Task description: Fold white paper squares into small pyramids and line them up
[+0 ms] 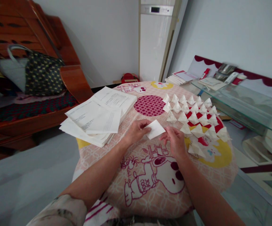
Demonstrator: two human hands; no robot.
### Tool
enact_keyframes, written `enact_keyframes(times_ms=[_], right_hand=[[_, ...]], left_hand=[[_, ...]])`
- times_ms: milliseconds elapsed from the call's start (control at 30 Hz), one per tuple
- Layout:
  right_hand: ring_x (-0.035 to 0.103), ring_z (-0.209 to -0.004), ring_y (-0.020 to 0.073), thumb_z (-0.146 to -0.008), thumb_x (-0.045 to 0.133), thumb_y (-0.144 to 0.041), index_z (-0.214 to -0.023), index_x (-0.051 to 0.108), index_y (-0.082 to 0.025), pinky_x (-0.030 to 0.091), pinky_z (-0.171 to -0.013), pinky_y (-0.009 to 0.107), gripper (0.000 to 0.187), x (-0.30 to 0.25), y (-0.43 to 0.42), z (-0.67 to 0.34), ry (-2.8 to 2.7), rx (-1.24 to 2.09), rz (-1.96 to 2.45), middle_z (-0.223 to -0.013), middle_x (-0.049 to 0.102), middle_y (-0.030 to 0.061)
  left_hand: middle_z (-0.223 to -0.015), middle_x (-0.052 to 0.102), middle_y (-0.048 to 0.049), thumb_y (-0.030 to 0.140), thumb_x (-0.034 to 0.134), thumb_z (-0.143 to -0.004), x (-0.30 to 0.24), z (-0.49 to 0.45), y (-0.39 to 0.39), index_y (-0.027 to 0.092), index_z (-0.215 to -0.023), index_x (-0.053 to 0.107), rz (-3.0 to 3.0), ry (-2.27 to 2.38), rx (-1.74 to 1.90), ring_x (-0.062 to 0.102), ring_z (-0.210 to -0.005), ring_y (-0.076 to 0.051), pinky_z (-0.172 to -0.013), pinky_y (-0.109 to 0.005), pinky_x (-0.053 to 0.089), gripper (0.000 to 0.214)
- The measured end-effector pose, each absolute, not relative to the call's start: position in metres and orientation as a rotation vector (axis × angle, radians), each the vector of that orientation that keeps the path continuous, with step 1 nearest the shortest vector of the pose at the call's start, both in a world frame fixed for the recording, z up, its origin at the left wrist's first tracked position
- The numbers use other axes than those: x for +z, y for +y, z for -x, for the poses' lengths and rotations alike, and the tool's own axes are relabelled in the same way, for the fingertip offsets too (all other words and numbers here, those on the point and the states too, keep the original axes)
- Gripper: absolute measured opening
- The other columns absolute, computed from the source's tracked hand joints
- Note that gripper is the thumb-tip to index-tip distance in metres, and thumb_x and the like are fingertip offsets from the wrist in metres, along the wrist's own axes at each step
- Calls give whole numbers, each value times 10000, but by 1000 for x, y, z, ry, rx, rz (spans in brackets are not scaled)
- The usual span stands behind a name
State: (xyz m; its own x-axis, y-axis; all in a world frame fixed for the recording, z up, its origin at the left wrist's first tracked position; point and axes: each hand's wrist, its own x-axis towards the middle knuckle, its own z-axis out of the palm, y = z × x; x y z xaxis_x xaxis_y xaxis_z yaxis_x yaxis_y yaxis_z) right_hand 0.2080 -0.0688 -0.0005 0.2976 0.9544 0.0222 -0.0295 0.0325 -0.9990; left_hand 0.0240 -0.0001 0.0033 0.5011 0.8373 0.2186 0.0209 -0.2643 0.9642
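At the far left stands a carved wooden bench [76, 83], with a dark patterned bag [44, 73] on its seat and a pale handled bag [13, 70] just beside it. To the right of the bench, on the left part of a round counter [212, 180] covered with a pink printed cloth, lies a loose stack of printed sheets [103, 117], its upper pages fanned at angles.

At the middle of the counter, the left hand [138, 130] is clamped on the left corner of a small white folded paper [155, 129], thumb on top, the paper raised above the cloth. Beyond it, at the far edge of the room, a tall white air conditioner [156, 44] stands against the wall.

The right hand [176, 138] is at the paper's right corner, fingers curled and fingertips close together; whether they pinch the paper cannot be told. On the right part of the counter, many pointed folded paper pieces [193, 118] stand close together in rough rows, one nearer than the rest. Farther right, a glass-topped table [251, 108] carries a red tube [205, 73] and a red-and-white cup [239, 79].
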Motion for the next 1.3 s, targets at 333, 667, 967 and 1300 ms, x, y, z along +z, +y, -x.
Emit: enact_keyframes(times_ms=[333, 667, 967, 1300], right_hand=[[457, -390, 104, -831, 639, -472, -617, 613, -208, 309, -396, 232, 341, 2, -71, -213, -1201, 886, 1369, -465, 547, -33], [547, -536, 148, -872, 556, -359, -860, 726, -208, 419, -522, 253, 228, 4, -78, -212, -1562, 429, 1397, -574, 601, -5], [427, -487, 108, -829, 619, -355, -680, 575, -212, 331, -466, 225, 210, -14, -70, -218, -1448, 524, 1438, -517, 483, -53], [552, -395, 156, -689, 645, -236, -1074, 668, -177, 398, -394, 252, 389, -6, -67, -222, -1080, 713, 1579, -546, 647, -28]], left_hand=[[-975, 737, -56, 181, 567, -874, 8, -26, -8, 195, -1036, 766, -2049, 827, 944, 658, -897, -185, -887, -317, 482, 257], [-1007, 739, -53, 137, 552, -871, 10, -26, -10, 216, -1079, 761, -2135, 845, 917, 665, -943, -194, -922, -332, 491, 305], [-1319, 631, -88, 142, 607, -884, 14, -27, -14, 250, -1246, 668, -2348, 671, 1044, 570, -1232, -233, -1060, -438, 443, 383], [-1031, 744, -81, 88, 543, -863, 15, -18, -8, 207, -844, 746, -2521, 573, 916, 654, -989, -211, -925, -418, 508, 236]])
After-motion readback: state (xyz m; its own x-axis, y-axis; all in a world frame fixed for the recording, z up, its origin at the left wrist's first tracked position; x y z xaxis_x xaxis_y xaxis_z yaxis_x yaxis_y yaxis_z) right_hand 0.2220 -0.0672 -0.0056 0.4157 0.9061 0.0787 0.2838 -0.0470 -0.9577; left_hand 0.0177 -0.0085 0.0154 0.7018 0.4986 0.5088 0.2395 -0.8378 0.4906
